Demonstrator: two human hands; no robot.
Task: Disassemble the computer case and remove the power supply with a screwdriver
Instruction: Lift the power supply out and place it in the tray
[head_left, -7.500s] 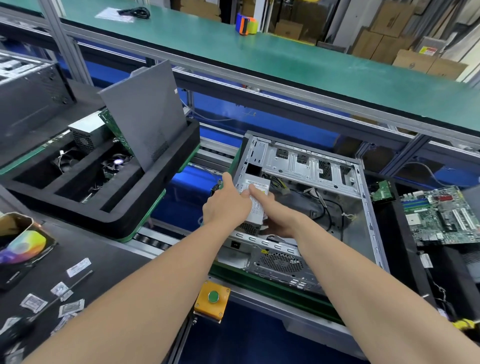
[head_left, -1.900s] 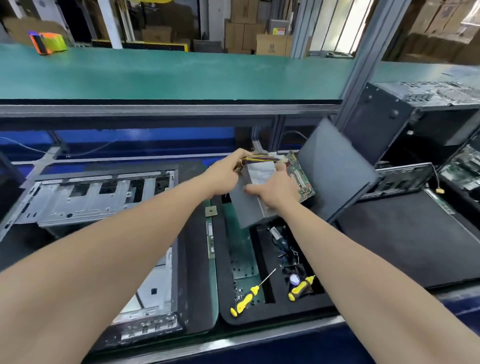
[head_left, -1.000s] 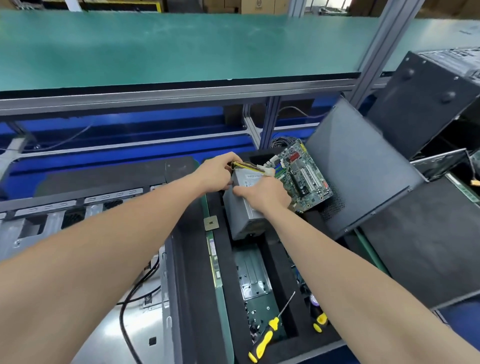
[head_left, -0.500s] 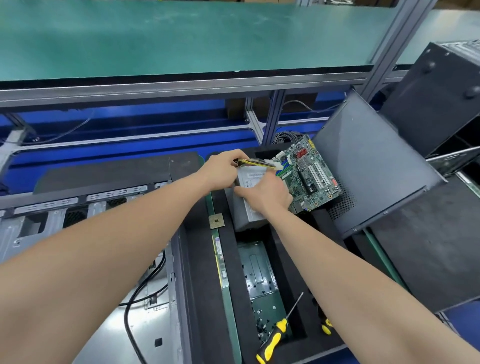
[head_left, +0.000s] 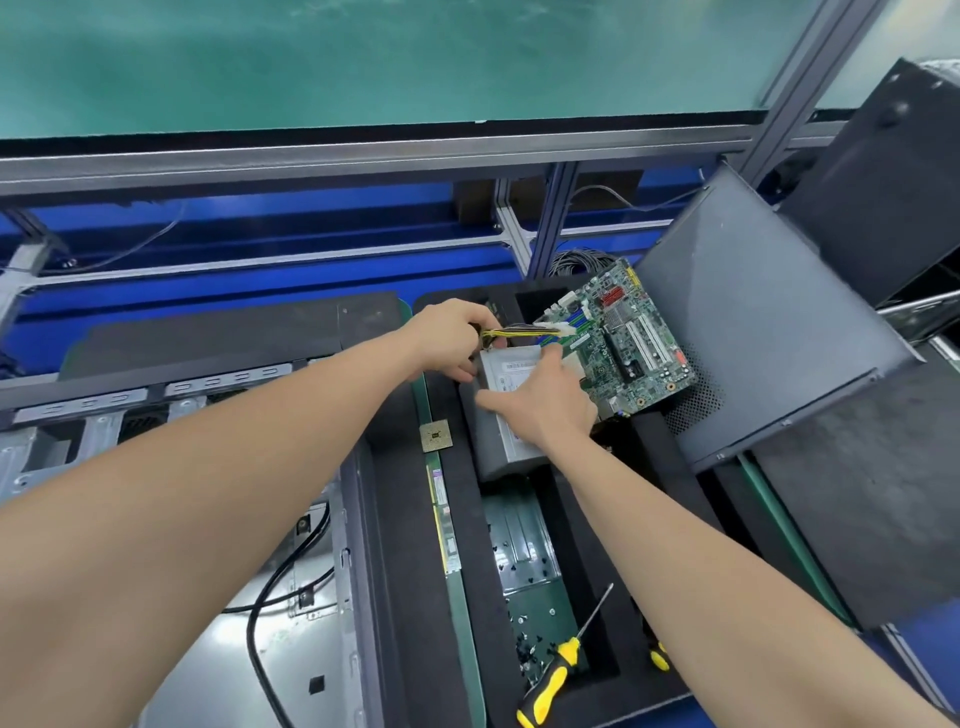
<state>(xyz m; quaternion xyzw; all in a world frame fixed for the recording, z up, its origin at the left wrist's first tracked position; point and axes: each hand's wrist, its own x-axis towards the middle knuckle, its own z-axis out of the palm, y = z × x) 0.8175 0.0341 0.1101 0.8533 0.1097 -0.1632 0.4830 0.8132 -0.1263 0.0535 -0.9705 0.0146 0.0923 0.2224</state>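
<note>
The power supply (head_left: 511, 415), a grey metal box with a white label on top, sits tilted in the far end of a slot in the black foam tray (head_left: 400, 499), right of the scene's middle. The right hand (head_left: 545, 400) lies spread on its top face, fingers fairly straight and thumb stretched out to the left, pressing on it. The left hand (head_left: 452, 338) is just beyond the box's far left corner, fingers curled round the cable bundle (head_left: 519, 332) of yellow and black wires, which runs right to a white connector.

A green motherboard (head_left: 623, 343) leans just to the right of the power supply, touching it or nearly so. Behind the board a dark grey side panel (head_left: 769, 332) stands tilted. On the tray's rim, left of the box, lies a small square processor chip (head_left: 435, 435), and nearer along the same rim a thin memory stick (head_left: 444, 519).

In the near end of the slot rests a yellow-and-black screwdriver (head_left: 558, 670) among loose dark screws (head_left: 530, 634).

Left of the tray lies the open computer case (head_left: 182, 519), with a black cable (head_left: 270, 587) looping over its metal floor. A green surface (head_left: 363, 62) spans the far side.
</note>
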